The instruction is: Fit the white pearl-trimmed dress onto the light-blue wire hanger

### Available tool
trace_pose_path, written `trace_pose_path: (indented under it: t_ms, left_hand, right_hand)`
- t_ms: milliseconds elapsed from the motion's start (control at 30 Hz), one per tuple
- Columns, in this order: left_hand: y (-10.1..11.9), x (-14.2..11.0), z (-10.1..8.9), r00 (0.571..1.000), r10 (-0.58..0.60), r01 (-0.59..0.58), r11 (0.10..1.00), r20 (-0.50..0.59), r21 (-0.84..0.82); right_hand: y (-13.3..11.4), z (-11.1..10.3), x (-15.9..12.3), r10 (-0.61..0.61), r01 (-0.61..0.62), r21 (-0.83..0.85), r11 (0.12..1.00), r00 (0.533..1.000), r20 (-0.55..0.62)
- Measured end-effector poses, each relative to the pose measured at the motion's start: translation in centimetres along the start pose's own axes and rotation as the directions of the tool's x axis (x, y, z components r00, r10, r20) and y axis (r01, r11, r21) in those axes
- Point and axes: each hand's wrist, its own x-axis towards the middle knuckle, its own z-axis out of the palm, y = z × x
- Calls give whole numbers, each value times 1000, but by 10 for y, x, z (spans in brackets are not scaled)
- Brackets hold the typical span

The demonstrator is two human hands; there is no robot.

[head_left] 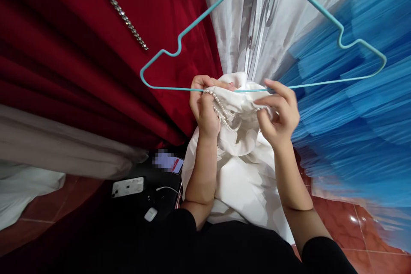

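A white garment (244, 180) with strings of pearl beads (221, 111) hangs gathered in front of me over my lap. Its upper edge is at the bottom bar of a light teal hanger (324, 82). My left hand (205, 105) is closed round the cloth and the beaded edge, close against the bar. On the other side my right hand (279, 111) pinches the garment's edge between thumb and finger, its other fingers bent over near the bar. Part of the cloth lies behind the bar; how it is attached there I cannot tell.
Red cloth (180, 17) with a jewelled strip (118, 8) hangs at left, blue ruffled tulle (353, 107) at right. White drapes (221, 4) hang behind. A lit phone (170, 162), a white phone (127, 187) and a small white case (150, 214) lie on a black surface.
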Motion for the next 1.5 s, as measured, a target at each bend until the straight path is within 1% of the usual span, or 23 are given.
trace_pose_path:
  t_ms: [67,133,233,300,367,433,500,567,633,700,800,833,867,900,1000,1033,1067,1133,1167,1267,1367,1433,1500]
  left_hand:
    - [0,-1,-5,1000,-10,10,1000,17,25]
    - [0,-4,-12,997,-25,23,999,77,29]
    - [-2,-11,-22,981,-72,74,997,179,-5]
    - [-3,-14,-30,977,-95,98,995,191,-3]
    - [-5,-14,-41,991,-53,45,996,126,71]
    - [-4,-10,-59,999,45,-42,975,-8,220]
    - [0,-3,-81,982,135,-75,924,-135,375]
    - [9,7,-103,961,183,-67,883,-208,464]
    - [24,19,-118,941,235,-89,866,-244,492]
    - [43,34,-123,912,305,-143,863,-274,484]
    - [76,57,-111,863,421,-257,841,-279,476]
    - [88,62,-103,860,445,-284,823,-248,493]
    - [101,65,-93,870,441,-283,813,-221,509]
    - [113,65,-82,894,406,-253,808,-191,532]
    - [142,57,-49,923,363,-204,741,-126,640]
    - [147,53,-39,957,278,-147,715,-85,683]
    - [150,50,-31,974,221,-127,686,-40,717]
    - [146,49,-20,977,207,-173,652,46,738]
    - [141,51,-17,971,223,-217,649,90,730]
    - [119,60,-14,957,231,-287,676,175,679]
    - [103,59,-9,954,216,-299,729,208,615]
    - [98,49,-6,943,248,-331,783,224,527]
    - [92,34,-6,950,248,-309,835,191,456]
  right_hand:
    - [-1,9,8,68,-74,107,992,996,61]
    - [3,14,10,106,-108,185,977,994,22]
    - [7,14,9,125,-112,233,966,991,-41]
    - [7,14,8,118,-105,249,963,992,-39]
    - [8,15,10,112,-100,268,958,993,-29]
    - [9,18,13,119,-108,287,952,993,-22]
    - [11,20,14,123,-114,297,948,992,-9]
    - [13,22,13,111,-104,289,952,994,-9]
    - [13,22,12,105,-96,262,960,994,-21]
    - [13,20,11,111,-104,225,969,994,-18]
    - [11,15,12,121,-121,179,976,993,8]
    - [11,13,13,120,-122,169,978,993,18]
    - [10,11,13,119,-121,160,980,993,27]
    - [10,10,14,116,-120,152,981,993,33]
    - [9,10,14,119,-121,147,982,993,19]
    - [9,11,13,120,-119,156,981,993,2]
    - [8,12,13,121,-117,166,979,992,-18]
    - [8,13,11,122,-112,177,978,992,-45]
    - [8,14,11,121,-111,173,979,991,-50]
    - [6,13,10,122,-116,129,985,992,-39]
    - [5,12,12,128,-124,114,986,991,-32]
    - [5,13,12,130,-124,127,984,991,-41]
    - [6,16,12,133,-125,135,983,990,-54]
